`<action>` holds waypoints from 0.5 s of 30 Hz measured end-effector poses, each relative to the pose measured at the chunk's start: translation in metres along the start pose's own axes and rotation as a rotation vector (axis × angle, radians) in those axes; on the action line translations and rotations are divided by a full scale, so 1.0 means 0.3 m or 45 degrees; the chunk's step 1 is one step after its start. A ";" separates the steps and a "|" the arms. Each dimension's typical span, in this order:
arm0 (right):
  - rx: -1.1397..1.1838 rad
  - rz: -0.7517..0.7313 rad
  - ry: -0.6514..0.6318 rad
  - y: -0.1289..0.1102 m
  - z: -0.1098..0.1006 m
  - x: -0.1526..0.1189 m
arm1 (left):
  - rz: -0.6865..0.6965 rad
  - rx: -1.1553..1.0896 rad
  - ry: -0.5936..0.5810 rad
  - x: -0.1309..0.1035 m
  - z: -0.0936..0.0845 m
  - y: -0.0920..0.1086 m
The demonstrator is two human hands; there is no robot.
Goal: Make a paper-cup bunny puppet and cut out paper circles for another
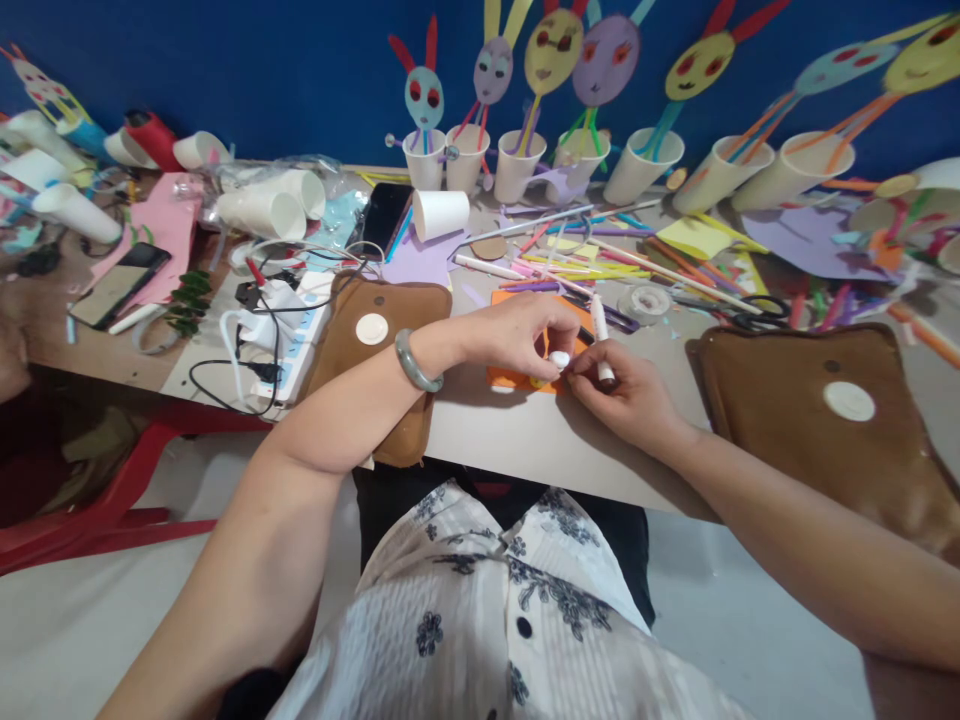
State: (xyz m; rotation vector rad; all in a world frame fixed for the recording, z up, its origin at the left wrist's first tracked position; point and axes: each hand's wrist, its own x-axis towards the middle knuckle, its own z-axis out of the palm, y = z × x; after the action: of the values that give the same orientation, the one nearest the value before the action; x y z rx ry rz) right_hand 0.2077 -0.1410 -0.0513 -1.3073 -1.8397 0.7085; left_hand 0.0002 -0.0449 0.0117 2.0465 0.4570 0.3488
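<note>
Near the table's front edge, my left hand [525,335] pinches a small white piece [558,360] between thumb and fingers. My right hand [626,390] is just to its right, fingers curled around a white marker [599,322] with a dark lower end. The fingertips of both hands almost meet. Beneath them lies orange paper [510,377], with a small yellow patch showing beside my left fingertips. Another small white piece [502,389] rests at the paper's front edge. My hands hide part of the paper.
Brown cushions [375,380] [821,430] flank my hands. A power strip [304,340] with cables is at left. Behind are sticks, scissors [757,312], a tape roll [646,303], a tipped paper cup [441,215] and upright cups [520,165] holding paper figures.
</note>
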 end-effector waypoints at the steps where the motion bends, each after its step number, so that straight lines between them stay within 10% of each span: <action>1: -0.005 0.001 0.001 0.001 0.000 0.000 | -0.002 -0.004 -0.005 -0.001 -0.001 0.002; 15: -0.030 0.022 0.017 0.004 -0.003 0.005 | 0.015 -0.008 -0.022 0.000 0.012 0.002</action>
State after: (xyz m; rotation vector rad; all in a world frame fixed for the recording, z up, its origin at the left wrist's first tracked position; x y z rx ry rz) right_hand 0.2089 -0.1390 -0.0514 -1.3416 -1.8329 0.6878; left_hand 0.0017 -0.0479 0.0103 2.0456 0.4328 0.3389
